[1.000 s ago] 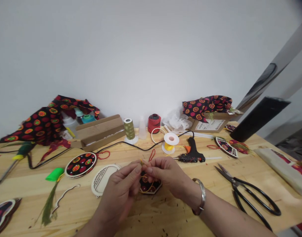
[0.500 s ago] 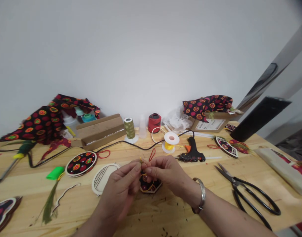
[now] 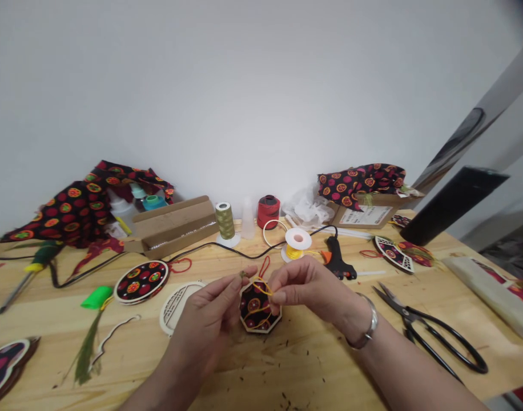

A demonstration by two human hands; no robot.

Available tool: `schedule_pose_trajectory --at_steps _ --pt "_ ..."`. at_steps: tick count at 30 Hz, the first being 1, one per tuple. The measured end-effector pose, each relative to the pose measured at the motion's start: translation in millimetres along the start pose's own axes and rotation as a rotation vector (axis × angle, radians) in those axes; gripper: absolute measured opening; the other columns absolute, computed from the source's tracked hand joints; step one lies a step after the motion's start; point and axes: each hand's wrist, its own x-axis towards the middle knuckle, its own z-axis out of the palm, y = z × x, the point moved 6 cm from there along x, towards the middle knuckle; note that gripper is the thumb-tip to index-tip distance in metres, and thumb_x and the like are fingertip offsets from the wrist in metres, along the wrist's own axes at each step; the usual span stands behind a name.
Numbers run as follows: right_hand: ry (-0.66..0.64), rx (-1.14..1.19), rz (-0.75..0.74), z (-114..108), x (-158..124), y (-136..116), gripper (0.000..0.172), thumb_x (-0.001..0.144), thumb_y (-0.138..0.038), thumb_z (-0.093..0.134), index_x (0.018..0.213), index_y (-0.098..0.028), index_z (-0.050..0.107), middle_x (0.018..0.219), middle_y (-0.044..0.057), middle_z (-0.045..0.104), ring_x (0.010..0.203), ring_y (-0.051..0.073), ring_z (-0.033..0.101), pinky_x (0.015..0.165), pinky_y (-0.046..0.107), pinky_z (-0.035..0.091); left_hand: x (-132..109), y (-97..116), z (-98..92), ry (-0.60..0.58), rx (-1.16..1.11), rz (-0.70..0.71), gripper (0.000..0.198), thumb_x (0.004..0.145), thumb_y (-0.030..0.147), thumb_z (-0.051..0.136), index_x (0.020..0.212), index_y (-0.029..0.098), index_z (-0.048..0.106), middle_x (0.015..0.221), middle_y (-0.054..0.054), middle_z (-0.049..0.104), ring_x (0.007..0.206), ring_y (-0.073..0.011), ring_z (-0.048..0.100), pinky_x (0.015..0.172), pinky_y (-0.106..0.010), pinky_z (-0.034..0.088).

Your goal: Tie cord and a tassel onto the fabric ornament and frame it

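My left hand (image 3: pixel 210 311) is closed in a pinch on a small olive-green tuft (image 3: pixel 243 274), which shows at the thumb tip; the rest of it is hidden in the fingers. With thumb and forefinger, my right hand (image 3: pixel 310 288) grips a yellow cord (image 3: pixel 261 283) that runs in a loop between both hands. Under them lies an octagonal ornament (image 3: pixel 255 305) of dark patterned fabric in a pale wooden rim, with a red loop (image 3: pixel 265 266) at its top. A strand of the cord crosses its face.
Scissors (image 3: pixel 415 319) and a glue gun (image 3: pixel 338 262) lie to the right. Behind stand a yellow cord spool (image 3: pixel 296 242), green thread (image 3: pixel 225 221) and red thread (image 3: pixel 268 212). At left are a round fabric ornament (image 3: pixel 141 281), a wooden disc (image 3: pixel 169 311), a green tassel (image 3: pixel 88 348) and a screwdriver (image 3: pixel 19 288).
My right hand has moved right, away from my left, drawing the yellow cord out between them. More of the octagonal ornament shows now. My left hand has stayed nearly in place.
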Motion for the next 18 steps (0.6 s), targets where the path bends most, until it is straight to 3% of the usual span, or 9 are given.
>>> schedule_pose_trajectory --at_steps 7,18 --pt "0.056 0.002 0.065 -1 1 3 0.016 0.059 -0.024 0.079 0.061 -0.012 0.068 0.059 -0.001 0.065 0.055 0.008 0.056 0.058 0.023 0.043 1 -4 -1.7 0.014 0.038 -0.045 0.026 0.062 0.033 0.077 0.073 0.009 0.072 0.042 0.010 0.029 0.042 -0.0037 0.018 0.039 -0.017 0.014" --pt "0.064 0.030 0.172 4 4 20 0.019 0.058 -0.025 0.077 0.056 -0.011 0.065 0.051 -0.001 0.062 0.051 0.008 0.054 0.057 0.023 0.039 5 -3 -9.3 -0.025 0.307 0.074 0.032 0.079 0.040 0.061 0.093 0.013 0.071 0.043 0.008 0.034 0.045 -0.0062 0.024 0.043 -0.019 0.018"
